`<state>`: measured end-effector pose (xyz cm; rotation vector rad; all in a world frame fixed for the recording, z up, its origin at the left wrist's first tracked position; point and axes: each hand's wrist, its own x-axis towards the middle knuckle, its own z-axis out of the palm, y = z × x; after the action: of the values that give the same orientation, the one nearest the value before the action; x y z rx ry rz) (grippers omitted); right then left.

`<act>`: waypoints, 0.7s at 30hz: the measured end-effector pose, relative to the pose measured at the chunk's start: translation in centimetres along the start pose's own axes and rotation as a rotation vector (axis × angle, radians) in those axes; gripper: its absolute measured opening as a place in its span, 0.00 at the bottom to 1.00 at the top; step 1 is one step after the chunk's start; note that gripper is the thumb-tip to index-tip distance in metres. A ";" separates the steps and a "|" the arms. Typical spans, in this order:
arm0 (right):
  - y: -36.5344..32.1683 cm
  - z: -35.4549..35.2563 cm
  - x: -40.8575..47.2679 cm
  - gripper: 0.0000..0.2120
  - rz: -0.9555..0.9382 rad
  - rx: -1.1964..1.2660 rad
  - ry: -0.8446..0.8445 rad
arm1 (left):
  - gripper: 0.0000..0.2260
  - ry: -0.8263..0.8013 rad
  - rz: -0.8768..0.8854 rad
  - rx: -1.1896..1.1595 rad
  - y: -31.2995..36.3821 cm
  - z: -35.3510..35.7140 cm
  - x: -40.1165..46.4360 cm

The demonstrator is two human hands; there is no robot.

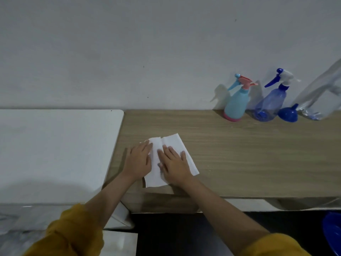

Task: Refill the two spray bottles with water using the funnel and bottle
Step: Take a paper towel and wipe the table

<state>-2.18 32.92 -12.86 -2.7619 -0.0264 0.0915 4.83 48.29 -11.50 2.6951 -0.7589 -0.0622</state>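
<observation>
hands flat on a paper, bottles waiting

both hands lie flat on a white folded paper towel [170, 159] on the wooden table [249, 163]. the left hand [138, 162] presses the left edge of it with the fingers spread open. the right hand [174, 166] lies on the middle of it, open too. neither hand is holding anything; they only press down.

i think this is the getting-ready step, laying out a paper to catch drips. no filling looks begun: both sprayer tops are on.

the things for the job stand far back on the right, by the wall, well apart from the hands. there is the light blue spray bottle [237, 104] with a pink top, next to it the clear blue spray bottle [270, 103], then the little blue funnel [288, 114] sitting mouth down, then the big clear water bottle [319, 95].

next, a hand must reach to the back right, take one spray bottle and twist off its top.

the water bottle is cut off at the right edge and looks stretched, so i cannot tell how much water is in it. i cannot tell how full the spray bottles are. something blue [332, 231] at the bottom right is cut off too.
</observation>
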 end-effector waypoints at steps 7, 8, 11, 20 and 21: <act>2.1 0.9 -1.4 0.34 0.073 -0.013 0.027 | 0.37 -0.198 0.013 0.203 2.0 2.8 -0.8; 2.6 0.7 -1.7 0.36 0.081 -0.006 0.032 | 0.37 -0.200 0.018 0.218 2.6 3.0 -0.7; 4.7 0.1 -2.8 0.38 0.101 -0.013 0.027 | 0.36 -0.204 0.027 0.222 5.0 4.0 -0.4; 13.9 -4.1 -6.9 0.29 0.135 -0.048 0.023 | 0.29 -0.231 0.056 0.190 14.9 7.3 1.7; 15.1 -4.6 -7.3 0.29 0.136 -0.049 0.020 | 0.27 -0.233 0.061 0.192 16.0 7.7 2.0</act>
<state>-9.10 16.99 -13.78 -2.8112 0.1663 0.1007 -2.44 32.04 -13.29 2.8765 -0.9604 -0.3082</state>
